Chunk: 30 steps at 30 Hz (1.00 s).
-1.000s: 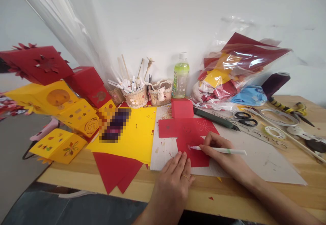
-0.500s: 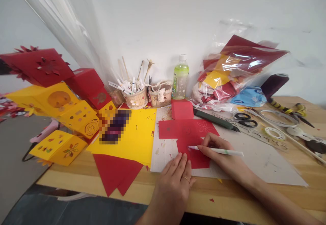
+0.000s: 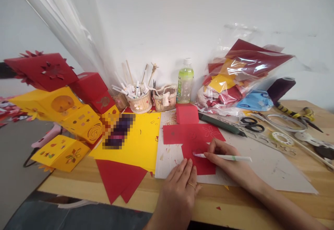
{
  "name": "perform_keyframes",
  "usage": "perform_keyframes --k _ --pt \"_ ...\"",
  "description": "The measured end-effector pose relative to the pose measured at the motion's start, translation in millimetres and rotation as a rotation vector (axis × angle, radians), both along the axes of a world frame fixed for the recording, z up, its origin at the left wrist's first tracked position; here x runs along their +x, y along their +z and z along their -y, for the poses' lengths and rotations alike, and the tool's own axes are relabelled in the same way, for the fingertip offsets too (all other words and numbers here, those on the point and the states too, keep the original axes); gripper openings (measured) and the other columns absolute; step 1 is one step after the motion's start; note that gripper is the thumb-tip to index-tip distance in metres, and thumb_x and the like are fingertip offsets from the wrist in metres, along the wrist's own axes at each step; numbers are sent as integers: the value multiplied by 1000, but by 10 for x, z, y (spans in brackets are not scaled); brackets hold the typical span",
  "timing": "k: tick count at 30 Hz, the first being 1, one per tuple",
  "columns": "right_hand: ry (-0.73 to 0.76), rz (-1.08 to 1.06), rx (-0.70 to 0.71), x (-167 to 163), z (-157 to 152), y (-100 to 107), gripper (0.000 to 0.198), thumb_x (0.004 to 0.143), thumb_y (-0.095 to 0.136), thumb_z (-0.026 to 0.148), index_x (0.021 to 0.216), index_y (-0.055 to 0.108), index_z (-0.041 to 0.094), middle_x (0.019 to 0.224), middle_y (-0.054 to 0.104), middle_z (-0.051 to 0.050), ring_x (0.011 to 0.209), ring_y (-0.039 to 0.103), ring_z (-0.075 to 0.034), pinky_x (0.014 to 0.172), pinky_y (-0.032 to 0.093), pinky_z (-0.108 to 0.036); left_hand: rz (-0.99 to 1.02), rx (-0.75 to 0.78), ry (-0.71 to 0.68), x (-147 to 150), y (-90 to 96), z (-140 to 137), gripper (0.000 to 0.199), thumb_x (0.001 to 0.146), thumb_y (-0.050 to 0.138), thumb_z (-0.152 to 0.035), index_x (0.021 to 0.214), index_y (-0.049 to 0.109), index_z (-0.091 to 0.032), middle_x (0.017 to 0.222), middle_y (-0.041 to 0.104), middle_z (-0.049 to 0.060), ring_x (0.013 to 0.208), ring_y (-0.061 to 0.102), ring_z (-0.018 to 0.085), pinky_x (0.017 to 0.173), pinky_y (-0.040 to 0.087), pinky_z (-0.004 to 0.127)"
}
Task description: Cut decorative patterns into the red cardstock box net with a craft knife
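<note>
Right fingers [image 3: 209, 155] pinching white pen [image 3: 223, 157], left fingers [image 3: 185, 171] close together — touching red paper [image 3: 192, 138]

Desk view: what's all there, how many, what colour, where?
Paper cross: one, red, on board
Board: one, grey, under paper cross
Pen: one, white, in right hand
Yellow paper: count unclear, left of board
Loose red paper: count unclear, front left
Boxes: several, red and yellow, far left
Baskets: three, tan, along wall
Bottle: one, green, along wall
Bag: one, clear, back right
Packet: one, blue, beside bag
Spool: one, purple, back right
Slim tool: one, green, centre right
Scissors: one, black-handled, right
Other tools: several, mixed colours, right
Left hand: one, bare, on paper cross
Right hand: one, holding pen
</note>
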State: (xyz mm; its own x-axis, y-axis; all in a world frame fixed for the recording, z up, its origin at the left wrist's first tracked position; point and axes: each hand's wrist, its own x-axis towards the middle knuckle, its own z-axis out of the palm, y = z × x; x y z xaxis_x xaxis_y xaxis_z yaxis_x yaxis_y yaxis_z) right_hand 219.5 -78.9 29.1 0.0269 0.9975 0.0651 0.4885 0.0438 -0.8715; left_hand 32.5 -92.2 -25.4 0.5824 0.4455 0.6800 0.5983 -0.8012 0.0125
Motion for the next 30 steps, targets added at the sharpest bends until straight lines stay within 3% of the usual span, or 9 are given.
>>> perform_keyframes --k 30 --pt "-10 0 -9 3 -1 -27 26 82 51 38 64 42 22 61 47 3 58 40 -14 54 34 -27 20 -6 -26 -10 71 -28 30 94 40 -20 106 62 -4 110 64 15 105 60 24 81 57 32"
